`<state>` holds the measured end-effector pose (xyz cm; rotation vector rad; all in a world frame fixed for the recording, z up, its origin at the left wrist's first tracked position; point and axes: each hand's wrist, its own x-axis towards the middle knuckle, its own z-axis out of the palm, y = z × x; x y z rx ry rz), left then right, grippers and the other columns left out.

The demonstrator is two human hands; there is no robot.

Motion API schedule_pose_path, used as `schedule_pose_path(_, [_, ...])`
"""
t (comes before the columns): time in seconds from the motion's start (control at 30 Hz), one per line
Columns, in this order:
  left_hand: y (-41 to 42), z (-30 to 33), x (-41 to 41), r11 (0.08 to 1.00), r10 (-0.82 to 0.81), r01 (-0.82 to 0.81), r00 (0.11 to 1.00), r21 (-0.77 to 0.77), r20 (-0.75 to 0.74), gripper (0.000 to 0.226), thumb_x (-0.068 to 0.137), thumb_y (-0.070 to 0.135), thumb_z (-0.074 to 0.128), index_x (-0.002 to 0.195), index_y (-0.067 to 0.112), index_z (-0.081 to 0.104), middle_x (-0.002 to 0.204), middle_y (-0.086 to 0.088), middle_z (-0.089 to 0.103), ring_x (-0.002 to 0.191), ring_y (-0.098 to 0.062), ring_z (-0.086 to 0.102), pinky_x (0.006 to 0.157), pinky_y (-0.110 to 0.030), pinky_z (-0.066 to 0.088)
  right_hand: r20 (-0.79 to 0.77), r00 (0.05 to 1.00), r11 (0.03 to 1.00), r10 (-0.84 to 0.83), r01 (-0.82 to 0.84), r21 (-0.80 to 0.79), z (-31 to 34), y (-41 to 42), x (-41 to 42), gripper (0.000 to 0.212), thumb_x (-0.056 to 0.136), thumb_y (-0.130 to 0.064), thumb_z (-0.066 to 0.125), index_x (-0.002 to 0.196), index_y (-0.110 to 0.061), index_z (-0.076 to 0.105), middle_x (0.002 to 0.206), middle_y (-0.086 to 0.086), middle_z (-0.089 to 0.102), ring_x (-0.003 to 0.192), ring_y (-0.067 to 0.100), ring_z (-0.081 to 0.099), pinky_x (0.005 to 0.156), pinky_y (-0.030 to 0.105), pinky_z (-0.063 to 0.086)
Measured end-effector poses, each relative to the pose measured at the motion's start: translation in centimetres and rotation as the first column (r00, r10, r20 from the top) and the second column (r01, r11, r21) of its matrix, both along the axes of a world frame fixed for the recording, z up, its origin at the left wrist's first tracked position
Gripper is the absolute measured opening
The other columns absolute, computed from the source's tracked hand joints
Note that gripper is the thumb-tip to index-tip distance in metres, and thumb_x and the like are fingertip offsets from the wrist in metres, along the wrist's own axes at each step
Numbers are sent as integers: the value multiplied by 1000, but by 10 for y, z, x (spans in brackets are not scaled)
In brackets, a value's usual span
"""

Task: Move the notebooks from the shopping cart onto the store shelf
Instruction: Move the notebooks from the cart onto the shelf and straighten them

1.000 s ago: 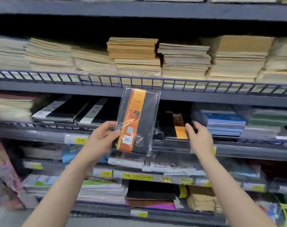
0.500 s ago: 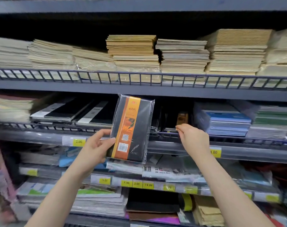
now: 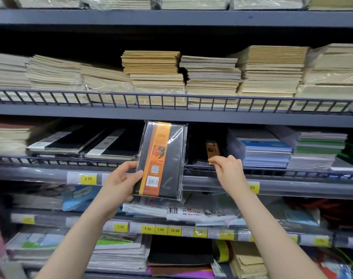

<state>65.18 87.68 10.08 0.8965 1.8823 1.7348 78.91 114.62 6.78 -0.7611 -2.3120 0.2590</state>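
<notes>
Item: left hand (image 3: 121,183). Grips the wrapped notebook (image 3: 161,160) by its lower left edge, thumb across the front, fingers behind; a low hold that leaves the top and right side free to lead into the shelf.

Item: notebook. Black cover, orange band, clear plastic wrap. Held upright in front of the middle shelf (image 3: 292,187), not yet on it (front facing the camera, probably to match it against stock).

Item: right hand (image 3: 228,170). Fingers curled, pinching the near end of the shelved notebook (image 3: 211,151) with the same orange band, just above the wire rail (image 3: 272,172); apparently straightening or drawing it forward to open the slot.

Item: dark gap between the black notebooks (image 3: 115,143) at left and the blue-covered stack (image 3: 264,150) at right. Likely destination, since like stock sits there.

Item: upper shelf, kraft-paper stacks (image 3: 151,63). Not involved.

Item: shopping cart. Out of view.
</notes>
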Motion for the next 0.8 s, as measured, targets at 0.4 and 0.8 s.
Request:
schedule_pose_path(0.4, [73, 2, 78, 971, -237, 236, 963, 18, 129, 16, 95, 23, 48, 109, 20, 54, 80, -2, 70, 65, -21, 43, 39, -16, 25, -555, 822, 605, 131, -509, -612, 4, -101, 104, 34, 94, -26, 43, 126, -38, 41, 63, -9, 56, 53, 10, 48, 50, 15, 40])
schedule_pose_path(0.8, [52, -23, 46, 980, -143, 121, 981, -156, -135, 22, 95, 26, 47, 114, 24, 56, 89, 7, 74, 40, -5, 38, 44, -15, 36, -508, 856, 538, -98, -384, -750, 14, -52, 69, 42, 96, -18, 42, 137, -19, 35, 60, -1, 53, 56, 12, 47, 64, 32, 43])
